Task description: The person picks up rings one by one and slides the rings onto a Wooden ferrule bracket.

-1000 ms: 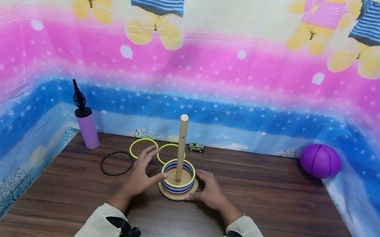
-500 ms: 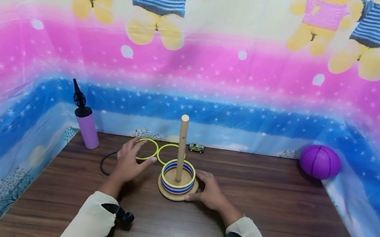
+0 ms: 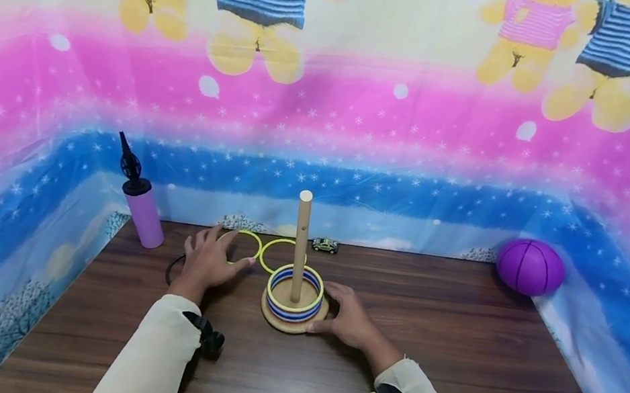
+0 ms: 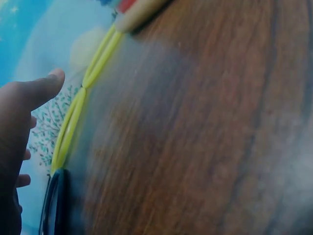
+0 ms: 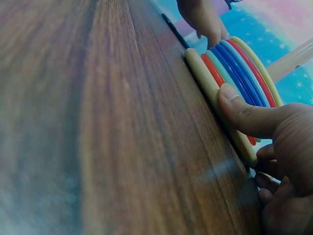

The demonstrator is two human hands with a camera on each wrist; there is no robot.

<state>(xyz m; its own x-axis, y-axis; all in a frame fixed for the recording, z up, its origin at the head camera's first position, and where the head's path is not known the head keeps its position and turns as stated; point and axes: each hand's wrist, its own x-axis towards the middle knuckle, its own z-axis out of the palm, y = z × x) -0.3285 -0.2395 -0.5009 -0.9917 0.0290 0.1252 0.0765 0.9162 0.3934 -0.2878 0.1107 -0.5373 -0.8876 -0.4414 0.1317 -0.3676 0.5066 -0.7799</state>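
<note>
A wooden ring-toss stand stands upright in the middle of the table, with several coloured rings stacked round its post on the round base. My right hand grips the right side of the base, thumb at the near rim; the right wrist view has the other fingers at the base's far side. Fingers spread, my left hand hovers over a black ring and beside one yellow ring. It hides most of the black ring. A second yellow ring lies touching the first.
A small toy car sits behind the stand at the table's back edge. At the back left is a purple hand pump, and at the back right a purple ball. Printed cloth walls in the brown table.
My left hand has moved away from the ring stack, leftward and then a little forward, over the black ring. The right hand and the stand have stayed in place.
</note>
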